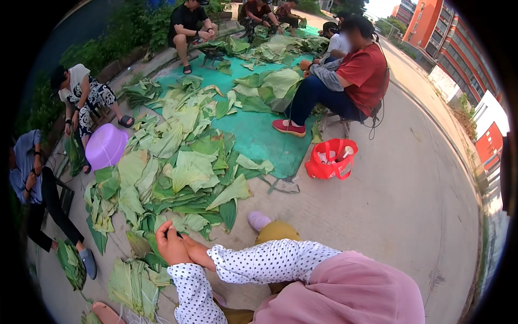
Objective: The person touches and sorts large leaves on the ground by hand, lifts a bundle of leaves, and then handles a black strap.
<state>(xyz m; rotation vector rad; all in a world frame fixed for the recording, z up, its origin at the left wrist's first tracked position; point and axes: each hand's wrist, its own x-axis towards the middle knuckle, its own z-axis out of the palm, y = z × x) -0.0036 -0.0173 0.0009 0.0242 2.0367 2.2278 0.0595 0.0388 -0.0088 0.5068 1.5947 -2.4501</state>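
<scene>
1. The left hand (171,249) and right hand (198,254) meet, wrists overlapping; the left is partly curled, the right's fingers mostly hidden. Whether either grips anything cannot be told.
2. The leaf pile (194,170) lies just beyond both, its length stretching away from the person.
3. A smaller leaf stack (127,283) lies leftward, nearer the left hand.

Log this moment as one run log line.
hands: together, near leaves | grip: cannot tell | leaves: heaped across green sheet and pavement | red bag: standing on pavement
</scene>
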